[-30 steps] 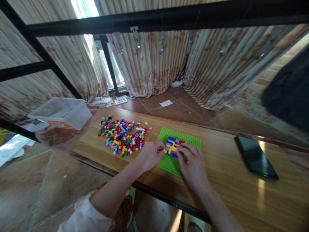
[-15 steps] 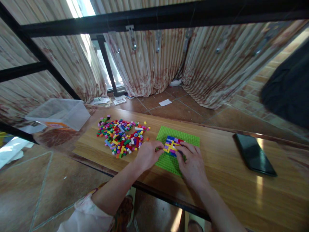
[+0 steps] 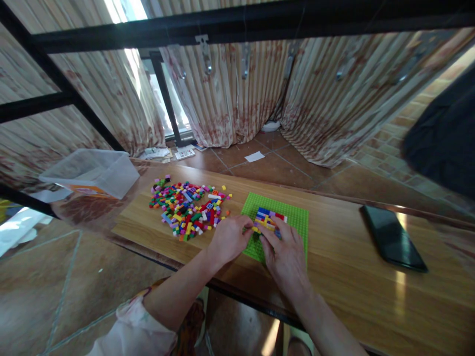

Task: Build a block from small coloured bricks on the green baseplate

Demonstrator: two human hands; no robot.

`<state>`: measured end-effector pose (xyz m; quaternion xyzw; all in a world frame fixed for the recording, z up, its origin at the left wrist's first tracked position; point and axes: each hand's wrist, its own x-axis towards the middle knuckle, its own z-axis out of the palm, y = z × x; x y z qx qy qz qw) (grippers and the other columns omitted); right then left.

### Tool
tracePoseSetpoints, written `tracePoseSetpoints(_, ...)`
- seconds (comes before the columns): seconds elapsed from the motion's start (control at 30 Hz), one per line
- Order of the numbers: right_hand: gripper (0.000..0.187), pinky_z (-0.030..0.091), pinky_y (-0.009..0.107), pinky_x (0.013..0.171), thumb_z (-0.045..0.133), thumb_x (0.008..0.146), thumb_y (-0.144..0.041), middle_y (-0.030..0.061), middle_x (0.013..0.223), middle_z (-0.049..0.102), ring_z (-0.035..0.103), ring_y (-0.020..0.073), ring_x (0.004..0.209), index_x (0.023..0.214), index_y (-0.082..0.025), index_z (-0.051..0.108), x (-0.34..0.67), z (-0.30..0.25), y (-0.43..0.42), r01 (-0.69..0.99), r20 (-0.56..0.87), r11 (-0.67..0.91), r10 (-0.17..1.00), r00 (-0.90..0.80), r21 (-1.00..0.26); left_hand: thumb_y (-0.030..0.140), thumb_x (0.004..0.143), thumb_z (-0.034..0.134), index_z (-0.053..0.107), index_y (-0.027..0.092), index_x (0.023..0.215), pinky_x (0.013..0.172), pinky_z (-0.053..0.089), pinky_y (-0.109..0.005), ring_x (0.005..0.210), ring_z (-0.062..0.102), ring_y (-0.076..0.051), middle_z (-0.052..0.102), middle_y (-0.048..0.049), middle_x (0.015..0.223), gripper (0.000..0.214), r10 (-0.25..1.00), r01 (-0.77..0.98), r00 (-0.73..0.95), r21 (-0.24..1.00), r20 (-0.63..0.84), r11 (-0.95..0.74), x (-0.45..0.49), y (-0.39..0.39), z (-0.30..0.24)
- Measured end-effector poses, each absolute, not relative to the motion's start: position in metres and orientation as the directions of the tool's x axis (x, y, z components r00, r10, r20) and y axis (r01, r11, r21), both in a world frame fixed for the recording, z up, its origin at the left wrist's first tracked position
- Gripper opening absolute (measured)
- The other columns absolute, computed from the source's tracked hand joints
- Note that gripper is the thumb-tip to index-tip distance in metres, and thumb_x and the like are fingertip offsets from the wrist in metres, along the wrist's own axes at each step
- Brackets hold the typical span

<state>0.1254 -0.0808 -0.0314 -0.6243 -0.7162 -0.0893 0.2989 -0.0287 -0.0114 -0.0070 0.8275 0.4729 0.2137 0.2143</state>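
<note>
**Two bare hands at a flat patch of small bright plastic bricks (image 3: 264, 212)**

The patch of bricks has blue, yellow, red, purple and white in it. It sits on a thin green plastic board with bumps all over it (image 3: 297, 210). The board lies flat on a long, shiny, light brown wooden surface (image 3: 341, 237).

The left hand (image 3: 229, 240) is at the left side of the patch. Its thumb and finger are pinched close together, right by a yellow brick. I cannot tell if a brick is tucked between them. A pale pink cloth sleeve (image 3: 139, 326) covers the top of this arm.

The right hand (image 3: 289, 254) is over the near right part of the patch. It is loose, with its fingers bent and its thumb a little way apart from the pointing finger. The fingertips reach onto the bricks and hide some of them.

Left of the board is a big, messy pile of loose plastic bricks in many colours (image 3: 195, 216). Past the pile, at the far left, is a see-through plastic box with an orange label (image 3: 122, 173). A flat black phone (image 3: 393, 237) lies well to the right of the board.
</note>
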Motion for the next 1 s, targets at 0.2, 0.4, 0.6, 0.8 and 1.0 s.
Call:
tracePoseSetpoints(0.2, 0.029, 0.043, 0.04, 0.087, 0.052, 0.093, -0.022, 0.0108, 0.127, 0.058, 0.05, 0.0266, 0.105, 0.115, -0.027, 0.07, 0.123, -0.029, -0.084, 0.971, 0.509, 0.19, 0.856, -0.092, -0.143, 0.019, 0.085, 0.059, 0.069, 0.019, 0.085, 0.074, 0.047, -0.025, 0.082, 0.066, -0.016, 0.074, -0.0011, 0.088, 0.01, 0.871, 0.695, 0.467, 0.545, 0.153, -0.469, -0.028, -0.011, -0.008)
tracePoseSetpoints(0.4, 0.028, 0.042, 0.04, 0.087, 0.053, 0.092, -0.021, 0.0103, 0.121, 0.063, 0.053, 0.0264, 0.106, 0.113, -0.026, 0.071, 0.119, -0.025, -0.082, 0.979, 0.484, 0.164, 0.871, -0.086, -0.122, 0.02, 0.086, 0.057, 0.07, 0.019, 0.08, 0.071, 0.046, -0.025, 0.078, 0.066, -0.016, 0.074, -0.0016, 0.083, 0.015, 0.881, 0.72, 0.456, 0.53, 0.125, -0.448, -0.027, -0.011, -0.01)
tracePoseSetpoints(0.6, 0.031, 0.042, 0.043, 0.09, 0.052, 0.09, -0.016, 0.0135, 0.122, 0.064, 0.054, 0.0283, 0.108, 0.116, -0.019, 0.069, 0.112, -0.027, -0.082, 0.985, 0.466, 0.162, 0.877, -0.118, -0.056, 0.019, 0.086, 0.055, 0.071, 0.019, 0.078, 0.069, 0.045, -0.026, 0.075, 0.066, -0.016, 0.073, -0.0025, 0.08, 0.018, 0.893, 0.737, 0.436, 0.526, 0.11, -0.424, -0.025, -0.011, -0.013)
tracePoseSetpoints(0.8, 0.033, 0.043, 0.044, 0.094, 0.049, 0.091, -0.016, 0.0114, 0.123, 0.063, 0.054, 0.0264, 0.111, 0.121, -0.019, 0.064, 0.116, -0.037, -0.083, 0.946, 0.51, 0.215, 0.858, -0.065, -0.241, 0.021, 0.087, 0.054, 0.071, 0.02, 0.083, 0.071, 0.047, -0.027, 0.08, 0.067, -0.018, 0.074, -0.003, 0.085, 0.017, 0.887, 0.75, 0.451, 0.497, 0.097, -0.436, -0.024, -0.011, -0.008)
tracePoseSetpoints(1.0, 0.035, 0.045, 0.043, 0.099, 0.049, 0.094, -0.028, 0.0126, 0.123, 0.062, 0.054, 0.0238, 0.115, 0.125, -0.017, 0.058, 0.132, -0.031, -0.08, 0.815, 0.566, 0.178, 0.798, 0.209, -0.551, 0.017, 0.083, 0.054, 0.069, 0.021, 0.089, 0.073, 0.048, -0.028, 0.082, 0.068, -0.02, 0.074, -0.0037, 0.088, 0.017, 0.889, 0.775, 0.451, 0.463, 0.074, -0.431, -0.022, -0.012, -0.005)
